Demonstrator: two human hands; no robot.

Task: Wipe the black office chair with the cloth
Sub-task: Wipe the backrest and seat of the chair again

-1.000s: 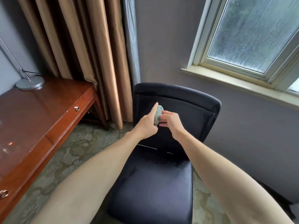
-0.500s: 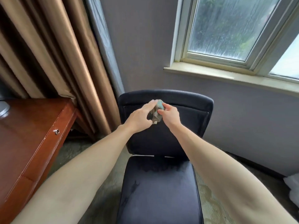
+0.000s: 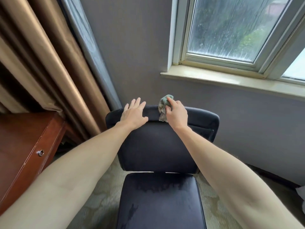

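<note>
A: Where's the crumpled grey-green cloth (image 3: 162,107) rn?

B: On the top edge of the black leather office chair (image 3: 156,146), approx mid-backrest, a bit right of centre. 1 corner hangs down the front of the backrest.

A: Who's got it?

B: Right hand (image 3: 177,113). Fingers curled over the bundle, clamped on it and pressing it vs the top edge.

A: Left hand (image 3: 134,115)?

B: Flat on the same edge, left of the cloth w/ a gap between the 2 hands. Fingers straight and slightly apart, tips reaching over the back; it holds nothing.

A: Seat?

B: Below the backrest, facing the person, w/ dull streaky patches on the leather.

A: Anything else nearby?

B: Reddish-brown wooden desk (image 3: 24,138) at left, 1 small metal drawer knob (image 3: 41,153) on its front. Bronze satin curtains (image 3: 41,55) behind it, w/ a grey liner at their right edge. White-framed window (image 3: 179,30) w/ rain-streaked glass above the chair, over a pale sill (image 3: 231,80). Patterned green-beige carpet (image 3: 102,187) under the chair.
</note>
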